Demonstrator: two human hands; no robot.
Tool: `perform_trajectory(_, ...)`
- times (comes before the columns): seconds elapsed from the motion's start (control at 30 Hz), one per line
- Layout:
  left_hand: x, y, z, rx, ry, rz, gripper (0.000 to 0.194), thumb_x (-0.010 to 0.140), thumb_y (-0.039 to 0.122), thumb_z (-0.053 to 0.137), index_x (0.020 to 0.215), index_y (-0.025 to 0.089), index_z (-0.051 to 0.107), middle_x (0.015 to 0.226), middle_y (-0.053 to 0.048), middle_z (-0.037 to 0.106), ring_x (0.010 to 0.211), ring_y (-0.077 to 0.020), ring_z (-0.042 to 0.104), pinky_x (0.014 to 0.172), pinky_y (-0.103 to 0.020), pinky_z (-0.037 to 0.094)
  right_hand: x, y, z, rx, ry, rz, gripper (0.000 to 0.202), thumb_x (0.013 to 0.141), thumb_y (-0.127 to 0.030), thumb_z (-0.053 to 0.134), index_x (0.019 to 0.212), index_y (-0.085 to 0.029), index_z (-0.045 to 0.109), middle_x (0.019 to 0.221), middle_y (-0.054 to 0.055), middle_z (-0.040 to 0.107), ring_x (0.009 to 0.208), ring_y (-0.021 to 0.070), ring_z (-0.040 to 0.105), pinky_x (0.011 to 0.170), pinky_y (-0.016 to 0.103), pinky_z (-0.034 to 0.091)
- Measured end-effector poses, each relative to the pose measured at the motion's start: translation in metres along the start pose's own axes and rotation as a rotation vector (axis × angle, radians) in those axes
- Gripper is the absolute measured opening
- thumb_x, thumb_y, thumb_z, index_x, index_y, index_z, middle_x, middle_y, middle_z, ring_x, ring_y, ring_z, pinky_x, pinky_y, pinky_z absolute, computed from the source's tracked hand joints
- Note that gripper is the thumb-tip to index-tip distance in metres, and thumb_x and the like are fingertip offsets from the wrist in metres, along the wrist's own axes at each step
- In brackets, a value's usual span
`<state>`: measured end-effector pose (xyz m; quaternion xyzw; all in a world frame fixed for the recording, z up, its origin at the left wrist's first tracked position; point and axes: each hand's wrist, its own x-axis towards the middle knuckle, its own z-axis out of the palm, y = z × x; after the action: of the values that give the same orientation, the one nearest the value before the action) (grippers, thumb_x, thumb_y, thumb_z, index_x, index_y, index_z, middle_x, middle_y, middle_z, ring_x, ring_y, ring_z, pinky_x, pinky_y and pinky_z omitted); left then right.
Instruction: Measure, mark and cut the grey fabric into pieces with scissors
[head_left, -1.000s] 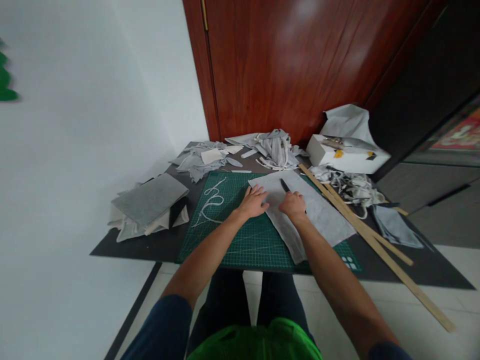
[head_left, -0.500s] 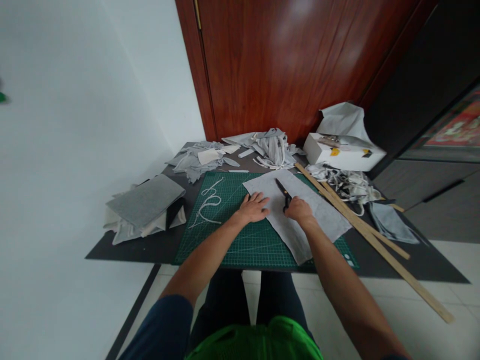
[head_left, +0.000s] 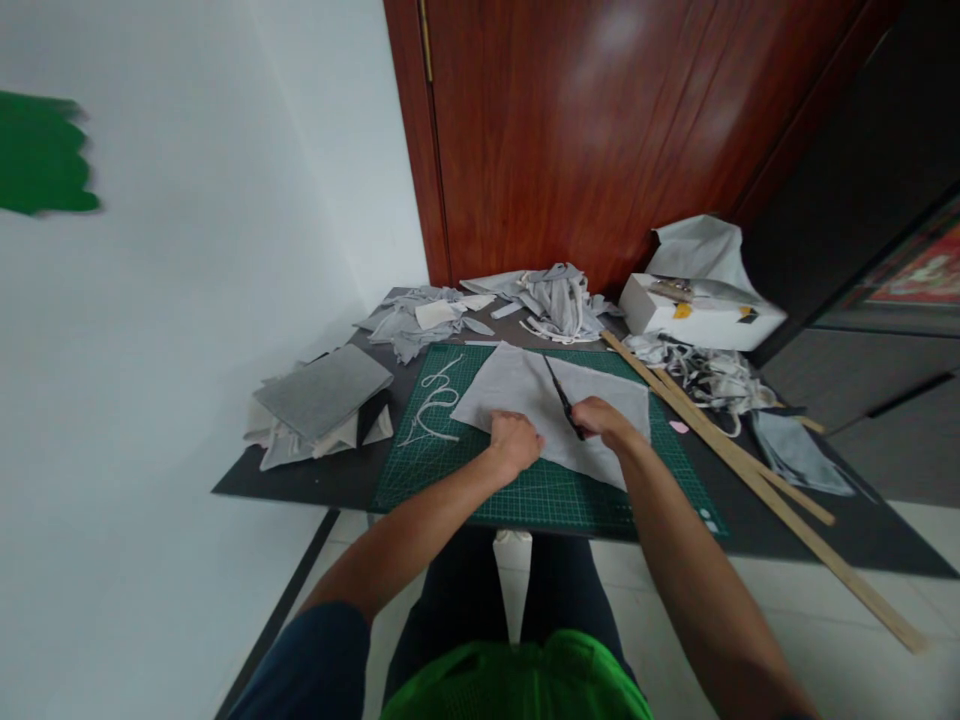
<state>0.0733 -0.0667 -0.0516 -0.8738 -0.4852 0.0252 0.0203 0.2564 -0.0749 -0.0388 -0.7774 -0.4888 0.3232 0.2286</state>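
Observation:
A piece of light grey fabric [head_left: 525, 385] lies at a slant across the green cutting mat [head_left: 442, 480]. My left hand [head_left: 516, 442] is on the near part of this cloth, its fingers curled in and closed on it. My right hand [head_left: 598, 415] grips a pair of black scissors [head_left: 559, 385] by the handles. The scissors lie low over the fabric, blades pointing away from me and a little left. The blades look closed together. A thin white cord [head_left: 436, 400] lies in loose curves on the mat's left side.
Stacked grey cloth [head_left: 324, 392] sits at the left. Fabric scraps [head_left: 420, 318] and another heap [head_left: 559, 300] line the back. Two long wooden strips [head_left: 720, 447] cross the right side, overhanging the front edge. Behind them are a white box [head_left: 697, 315] and tangled offcuts [head_left: 705, 370].
The fabric has turned and shifted left on the mat, uncovering a small pink piece at right. My left hand went from spread flat to curled. The scissors stay in my right hand.

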Motion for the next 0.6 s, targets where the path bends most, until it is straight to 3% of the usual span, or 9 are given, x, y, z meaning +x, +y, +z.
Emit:
perform_trajectory(0.07, 0.006, -0.005, -0.003, -0.046, 0.017, 0.039, 0.049, 0.100, 0.044, 0.047, 0.112, 0.006, 0.077, 0.111, -0.025, 0.075, 0.107, -0.0358, 0.070, 0.099, -0.050, 0.046, -0.004, -0.002, -0.001, 0.127, -0.027, -0.039, 0.009, 0.065, -0.011, 0.061, 0.056, -0.014, 0.063, 0.049, 0.005, 0.060, 0.052, 0.0153, 0.059, 0.048, 0.023, 0.038)
perform_trajectory(0.13, 0.016, -0.013, -0.004, -0.086, 0.060, 0.165, 0.042, 0.099, 0.039, 0.051, 0.114, 0.010, 0.077, 0.119, -0.022, 0.074, 0.116, -0.0344, 0.067, 0.104, -0.047, 0.045, -0.007, -0.003, -0.003, 0.198, -0.037, -0.084, 0.009, 0.064, -0.011, 0.063, 0.056, -0.014, 0.063, 0.050, 0.004, 0.061, 0.052, 0.0140, 0.057, 0.049, 0.022, 0.037)
perform_trajectory(0.2, 0.026, -0.024, -0.002, -0.115, 0.078, 0.353, 0.049, 0.094, 0.043, 0.060, 0.135, 0.016, 0.068, 0.144, -0.019, 0.062, 0.139, -0.0345, 0.052, 0.118, -0.046, 0.036, -0.008, -0.003, -0.005, 0.275, -0.047, -0.099, 0.008, 0.065, -0.013, 0.066, 0.057, -0.014, 0.066, 0.052, 0.004, 0.063, 0.053, 0.0139, 0.057, 0.049, 0.022, 0.039)
perform_trajectory(0.27, 0.036, -0.031, 0.003, -0.147, 0.007, 0.450, 0.067, 0.093, 0.054, 0.062, 0.152, 0.024, 0.053, 0.164, -0.015, 0.043, 0.155, -0.0344, 0.031, 0.127, -0.051, 0.021, -0.009, -0.002, -0.008, 0.370, -0.061, -0.093, 0.008, 0.067, -0.016, 0.069, 0.059, -0.014, 0.067, 0.057, 0.006, 0.067, 0.053, 0.0140, 0.058, 0.050, 0.023, 0.041)
perform_trajectory(0.4, 0.051, -0.028, 0.017, -0.244, -0.137, 0.341, 0.080, 0.095, 0.073, 0.044, 0.163, 0.032, 0.034, 0.174, -0.010, 0.022, 0.161, -0.0359, 0.011, 0.127, -0.063, 0.005, -0.009, 0.003, -0.013, 0.549, -0.065, -0.074, 0.004, 0.067, -0.014, 0.070, 0.063, -0.015, 0.069, 0.066, 0.008, 0.073, 0.061, 0.0165, 0.064, 0.052, 0.023, 0.047)
perform_trajectory(0.6, 0.078, 0.013, 0.031, -0.337, -0.081, 0.093, 0.084, 0.095, 0.075, 0.033, 0.163, 0.025, 0.035, 0.174, -0.014, 0.017, 0.161, -0.0428, 0.004, 0.125, -0.069, -0.001, -0.011, 0.005, -0.019, 0.688, -0.010, -0.138, 0.009, 0.069, -0.020, 0.077, 0.075, -0.015, 0.072, 0.069, 0.007, 0.074, 0.062, 0.0161, 0.064, 0.051, 0.023, 0.045)
